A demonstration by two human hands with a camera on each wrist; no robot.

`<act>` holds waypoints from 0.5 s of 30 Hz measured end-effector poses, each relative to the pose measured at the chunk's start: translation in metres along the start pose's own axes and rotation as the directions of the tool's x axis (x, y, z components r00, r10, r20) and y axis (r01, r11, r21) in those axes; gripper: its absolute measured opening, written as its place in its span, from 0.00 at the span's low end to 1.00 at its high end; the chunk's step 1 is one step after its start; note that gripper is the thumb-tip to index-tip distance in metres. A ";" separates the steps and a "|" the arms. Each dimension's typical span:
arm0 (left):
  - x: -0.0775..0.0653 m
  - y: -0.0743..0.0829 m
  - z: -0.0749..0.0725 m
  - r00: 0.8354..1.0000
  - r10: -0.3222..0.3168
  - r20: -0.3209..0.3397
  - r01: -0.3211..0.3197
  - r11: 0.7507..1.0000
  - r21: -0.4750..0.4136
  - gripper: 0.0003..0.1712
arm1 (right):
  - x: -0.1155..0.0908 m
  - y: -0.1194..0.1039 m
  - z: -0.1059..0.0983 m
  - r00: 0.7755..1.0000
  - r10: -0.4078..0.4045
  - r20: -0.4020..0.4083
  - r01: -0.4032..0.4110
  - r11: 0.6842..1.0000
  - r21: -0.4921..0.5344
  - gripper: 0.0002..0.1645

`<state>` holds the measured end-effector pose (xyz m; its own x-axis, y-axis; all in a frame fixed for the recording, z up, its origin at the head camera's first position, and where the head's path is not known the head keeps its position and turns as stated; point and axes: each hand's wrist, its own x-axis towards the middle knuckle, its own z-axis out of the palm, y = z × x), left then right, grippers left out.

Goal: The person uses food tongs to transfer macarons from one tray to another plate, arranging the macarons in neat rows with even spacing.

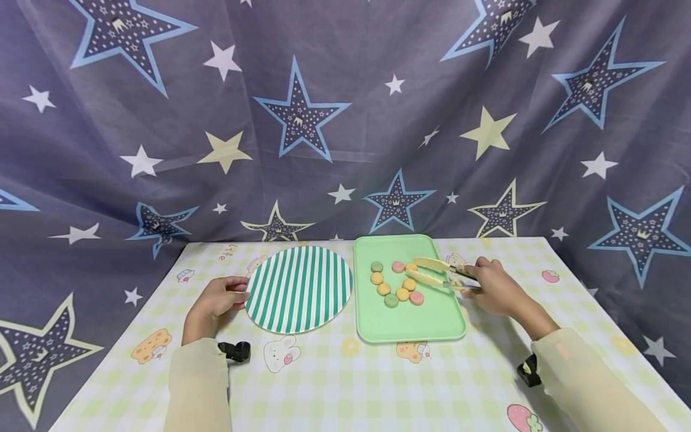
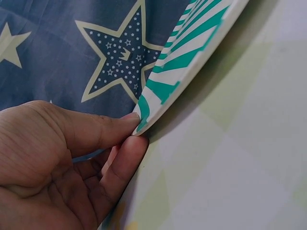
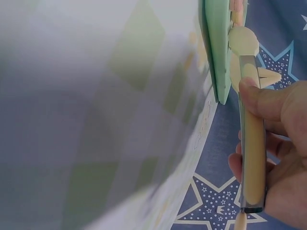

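L: our left hand [image 1: 216, 298] pinches the left rim of the green-striped plate [image 1: 299, 290] | R: our right hand [image 1: 495, 288] grips tongs [image 1: 432, 263], tips astride one yellow disc [image 1: 411, 267], contact unclear | discs sit in the green tray [image 1: 410, 324], right of the plate

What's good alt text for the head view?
A person's right hand holds tongs over a green tray of small pink, yellow and green discs; the left hand pinches a striped plate at its edge. Behind hangs starry fabric.
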<state>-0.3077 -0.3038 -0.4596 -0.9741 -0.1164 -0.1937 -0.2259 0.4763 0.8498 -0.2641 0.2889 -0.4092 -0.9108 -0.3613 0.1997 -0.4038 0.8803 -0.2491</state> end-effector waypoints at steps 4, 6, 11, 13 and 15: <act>0.001 -0.001 0.001 1.000 -0.009 -0.002 0.009 1.000 -0.007 0.29 | 0.000 0.000 0.000 1.000 -0.002 0.001 0.002 1.000 -0.002 0.31; 0.002 -0.001 0.001 1.000 -0.013 -0.002 0.013 1.000 -0.008 0.29 | 0.001 0.000 0.000 1.000 -0.002 0.003 0.002 1.000 -0.003 0.31; 0.006 -0.002 0.001 1.000 -0.021 -0.003 0.021 1.000 -0.009 0.30 | 0.001 0.000 0.000 1.000 0.002 0.008 -0.002 1.000 -0.003 0.32; 0.006 -0.003 0.001 1.000 -0.021 -0.004 0.021 1.000 -0.006 0.30 | 0.001 0.000 0.000 1.000 0.000 0.006 0.000 1.000 -0.004 0.32; 0.006 -0.003 0.001 1.000 -0.020 -0.001 0.020 1.000 0.000 0.30 | 0.001 0.000 0.000 1.000 -0.003 0.002 0.003 1.000 -0.007 0.32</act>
<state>-0.3131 -0.3049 -0.4635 -0.9695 -0.1265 -0.2101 -0.2451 0.4741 0.8456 -0.2653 0.2886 -0.4088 -0.9098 -0.3648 0.1982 -0.4060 0.8812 -0.2422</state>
